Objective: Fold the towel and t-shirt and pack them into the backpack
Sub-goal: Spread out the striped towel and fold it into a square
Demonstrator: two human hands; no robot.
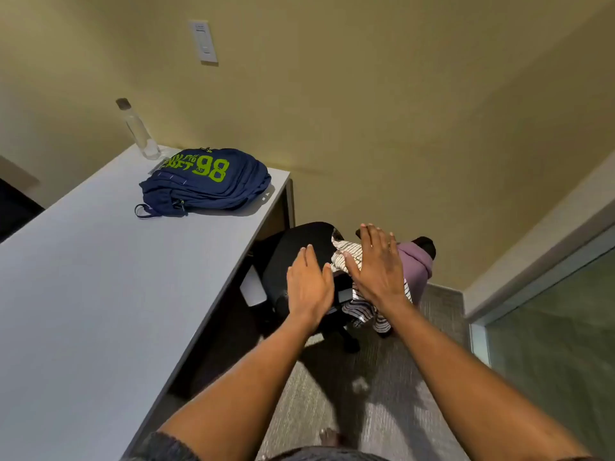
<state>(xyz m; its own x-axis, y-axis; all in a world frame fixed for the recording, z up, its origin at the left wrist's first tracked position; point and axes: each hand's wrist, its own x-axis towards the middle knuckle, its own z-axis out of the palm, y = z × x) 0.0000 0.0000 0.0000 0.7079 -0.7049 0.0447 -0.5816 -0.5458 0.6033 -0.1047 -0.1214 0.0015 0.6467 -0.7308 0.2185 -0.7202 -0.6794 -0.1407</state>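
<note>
Left grip (309,287) and right grip (379,267) both released, fingers straight, backs toward the camera, grasping nothing, raised side by side over a black chair (296,251). Striped cloth (347,248) and purple garment (417,261) draped unfolded on the chair, right of the bench (83,277). Navy backpack (206,181) with green print lying flat at the bench's far end, clear bottle (138,131) upright just beside it.

The backpack (206,181) bears an upside-down green "86".
</note>
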